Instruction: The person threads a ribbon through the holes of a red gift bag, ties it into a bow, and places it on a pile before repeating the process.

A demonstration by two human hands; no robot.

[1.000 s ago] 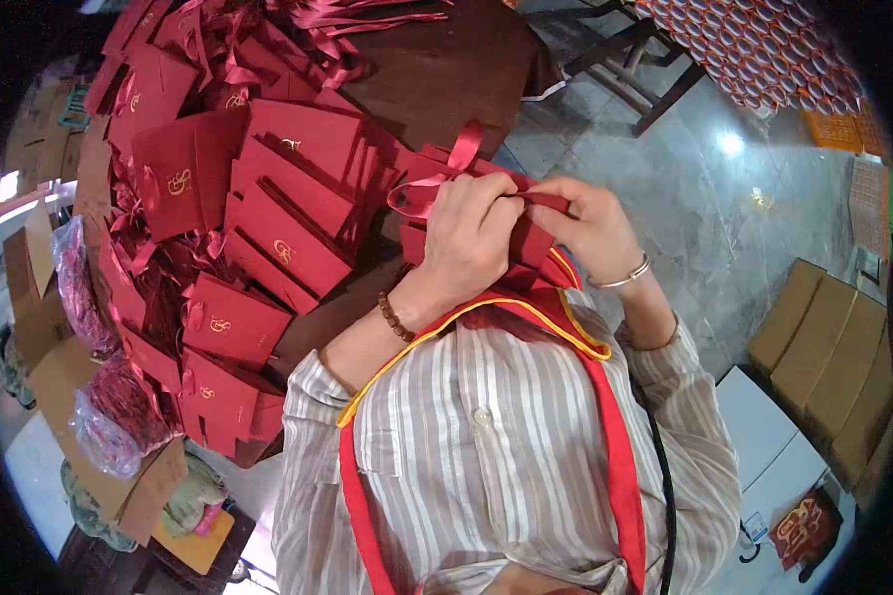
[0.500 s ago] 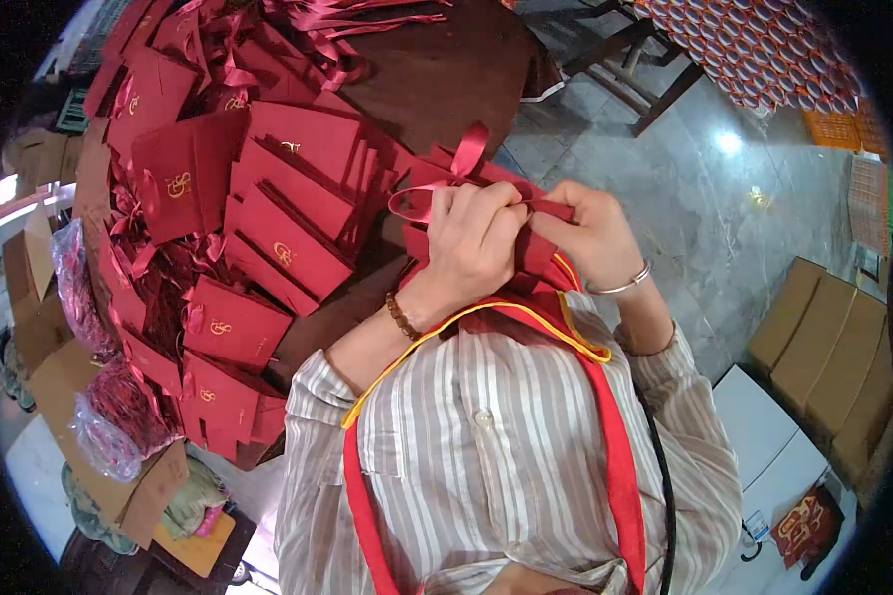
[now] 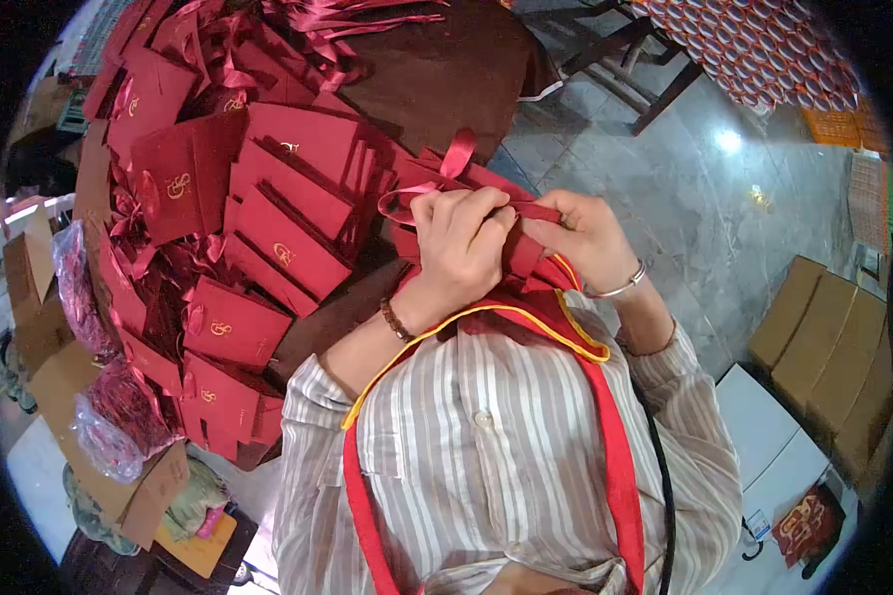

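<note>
A dark red paper gift bag (image 3: 501,178) is held up in front of my chest, at the table's edge. A satin ribbon loop (image 3: 458,154) stands up from its top. My left hand (image 3: 461,238), with a beaded bracelet at the wrist, is closed in a fist over the bag's near side. Beside it, my right hand (image 3: 583,238), wearing a silver bangle, pinches a red strip of ribbon (image 3: 538,212) that stretches between both hands. My knuckles hide the fingertips and part of the bag.
Many red gift bags with gold lettering (image 3: 293,243) lie heaped on the brown-covered table (image 3: 446,79) to the left. Cardboard boxes (image 3: 824,347) stand on the floor at right. Rows of small round items (image 3: 754,50) cover a surface at upper right. Plastic-wrapped bundles (image 3: 109,436) sit at lower left.
Both hands and the bag have shifted slightly; my left hand moved a little to the left. The grip looks the same, and the heap of bags is unchanged.
</note>
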